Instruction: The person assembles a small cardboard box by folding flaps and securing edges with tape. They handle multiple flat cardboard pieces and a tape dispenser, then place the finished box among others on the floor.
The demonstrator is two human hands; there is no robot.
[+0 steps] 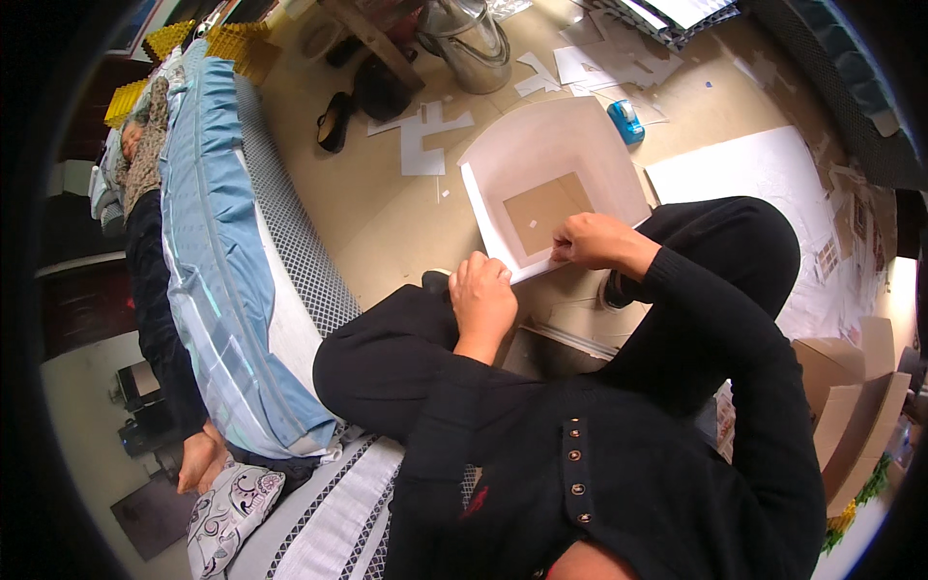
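Note:
A white cardboard box [558, 138], open at the top, stands before me between my knees. A brown square panel [544, 210] with a small white scrap on it shows at its bottom. My left hand [484, 297] grips the near left corner of the box, fingers curled over the rim. My right hand [583, 239] is closed at the near wall's rim, with its fingertips at the inner side; whether it pinches the wall or something small is hidden. A blue tape dispenser [626, 122] with a roll of tape lies on the floor beyond the box, to the right.
White board offcuts [423, 141] lie on the floor, with a large white sheet [739, 167] at right. A metal pot [471, 51] and black shoes [334, 122] are farther off. A person [148, 210] lies on a sofa at left. An open carton [844, 406] stands at right.

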